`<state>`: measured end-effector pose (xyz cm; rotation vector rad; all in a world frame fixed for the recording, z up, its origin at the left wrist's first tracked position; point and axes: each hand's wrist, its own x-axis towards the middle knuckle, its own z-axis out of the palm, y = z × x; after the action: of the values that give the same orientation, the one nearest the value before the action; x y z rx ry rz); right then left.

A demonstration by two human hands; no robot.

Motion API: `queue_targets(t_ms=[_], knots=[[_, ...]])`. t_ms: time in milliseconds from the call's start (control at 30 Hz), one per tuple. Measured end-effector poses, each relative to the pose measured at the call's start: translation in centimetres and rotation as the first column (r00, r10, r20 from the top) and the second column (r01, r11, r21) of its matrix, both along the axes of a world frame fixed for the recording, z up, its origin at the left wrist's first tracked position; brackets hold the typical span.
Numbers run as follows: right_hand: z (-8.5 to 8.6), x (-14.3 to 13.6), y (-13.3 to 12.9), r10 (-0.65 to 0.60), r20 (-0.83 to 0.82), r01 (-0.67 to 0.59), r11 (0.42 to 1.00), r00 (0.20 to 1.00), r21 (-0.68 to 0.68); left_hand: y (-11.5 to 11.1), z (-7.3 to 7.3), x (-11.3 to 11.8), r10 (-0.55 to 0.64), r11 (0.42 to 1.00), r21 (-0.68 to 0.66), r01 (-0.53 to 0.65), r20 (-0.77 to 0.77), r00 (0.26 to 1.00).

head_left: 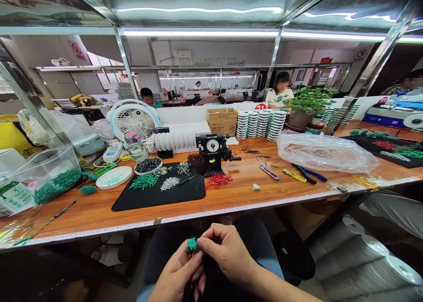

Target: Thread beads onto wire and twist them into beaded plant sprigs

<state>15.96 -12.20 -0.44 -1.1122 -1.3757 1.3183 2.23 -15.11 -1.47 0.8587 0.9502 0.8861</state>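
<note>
Over my lap, in front of the table edge, my left hand [181,269] pinches a small bunch of green beads [191,244] between thumb and fingers. The fingertips of my right hand [228,251] are closed at the right side of that bunch; whether they grip a bead or a thread is too small to tell. Beyond my hands a black mat [152,200] lies on the table. On it are green tube beads [144,182], silvery beads [170,183] and multicoloured beads [183,167]. Red beaded pieces [219,180] lie just off its right edge.
A black winding machine [212,154] carrying white spools [173,141] stands behind the mat. Right of it are a utility knife [269,172], a yellow screwdriver [294,175], pliers [309,174] and a plastic bag [325,154]. A white lid [114,178] and fan [134,119] stand left. Co-workers sit beyond.
</note>
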Motion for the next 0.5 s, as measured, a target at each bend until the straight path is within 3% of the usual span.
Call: queue_targets(t_ms=[167, 300, 400, 500], knots=[[-0.1, 0.0, -0.2, -0.034, 0.001, 0.034, 0.999, 0.999, -0.036, 0.0, 0.1, -0.2, 0.054, 0.994, 0.094, -0.050, -0.038, 0.998], [-0.8, 0.1, 0.0, -0.016, -0.098, 0.008, 0.996, 0.995, -0.087, 0.0, 0.1, -0.3, 0.107, 0.993, 0.052, -0.108, 0.027, 0.994], [-1.3, 0.3, -0.2, 0.044, -0.268, -0.100, 0.974, 0.962, -0.201, -0.2, 0.1, -0.5, 0.183, 0.983, -0.013, -0.183, 0.110, 0.977], [-1.5, 0.6, -0.7, 0.088, -0.503, -0.262, 0.921, 0.860, -0.288, -0.3, 0.3, -0.6, 0.253, 0.967, -0.057, -0.247, 0.145, 0.957]])
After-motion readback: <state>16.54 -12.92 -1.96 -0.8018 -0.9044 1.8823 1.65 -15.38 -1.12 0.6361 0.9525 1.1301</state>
